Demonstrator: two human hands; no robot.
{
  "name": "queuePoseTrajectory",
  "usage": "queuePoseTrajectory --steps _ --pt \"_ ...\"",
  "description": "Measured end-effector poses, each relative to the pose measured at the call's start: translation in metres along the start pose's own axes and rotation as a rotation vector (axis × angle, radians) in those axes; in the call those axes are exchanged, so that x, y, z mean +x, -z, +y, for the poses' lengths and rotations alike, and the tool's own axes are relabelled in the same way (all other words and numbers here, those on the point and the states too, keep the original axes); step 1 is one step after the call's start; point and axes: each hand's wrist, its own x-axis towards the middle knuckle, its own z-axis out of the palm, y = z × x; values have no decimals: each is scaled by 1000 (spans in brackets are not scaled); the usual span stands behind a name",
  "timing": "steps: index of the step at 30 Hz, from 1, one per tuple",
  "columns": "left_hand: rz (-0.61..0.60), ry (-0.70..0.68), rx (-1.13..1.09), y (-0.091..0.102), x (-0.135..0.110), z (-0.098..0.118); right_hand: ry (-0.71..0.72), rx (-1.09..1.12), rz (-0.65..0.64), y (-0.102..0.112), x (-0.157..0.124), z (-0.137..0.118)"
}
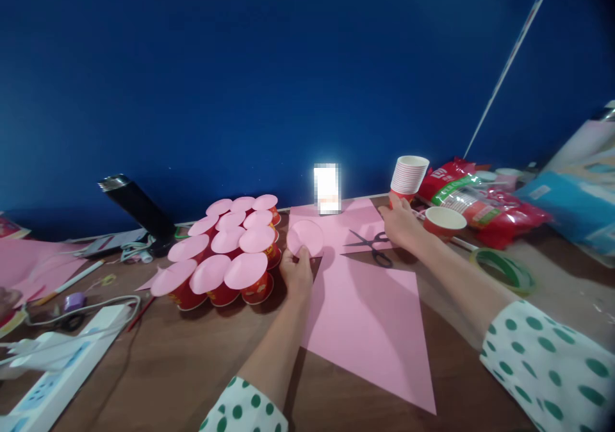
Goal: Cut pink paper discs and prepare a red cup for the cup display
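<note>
A round piece of pink paper (pixel 307 238) is pinched between the thumb and fingers of my left hand (pixel 296 272). My right hand (pixel 402 222) is at the red lower end of a stack of paper cups (pixel 409 177), its fingers curled against it; part of the grip is hidden. Beside my left hand stand several upside-down red paper cups (pixel 256 289) in rows, each topped by a pink paper disc (pixel 246 271). Black scissors (pixel 372 245) lie between my hands on a pink sheet (pixel 362 227). A larger pink sheet (pixel 368 329) lies nearer to me.
A glowing phone-like screen (pixel 328 188) stands by the blue wall. At right are a single cup (pixel 444 220), green tape (pixel 504 270) and a red cup package (pixel 485 198). At left are a black flask (pixel 137 207), a power strip (pixel 72 368) and another person's hand (pixel 7 300).
</note>
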Motion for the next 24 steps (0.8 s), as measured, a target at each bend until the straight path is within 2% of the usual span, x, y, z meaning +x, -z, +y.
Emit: queuePoseTrajectory --steps 4,7,13,16,19,24 --pt "-9 3 -1 0 0 0 -19 10 56 13 -7 -8" --pt "-10 13 0 1 0 0 27 51 55 17 -18 -19" --pt "-13 37 27 3 0 0 332 281 -145 9 -74 -51" --pt "-16 44 46 3 -2 2 426 403 -256 3 -103 -59" --pt "-24 54 56 4 -3 4 353 519 -309 2 -114 -61" --pt "-19 51 69 4 -5 5 314 524 -321 3 -109 -61"
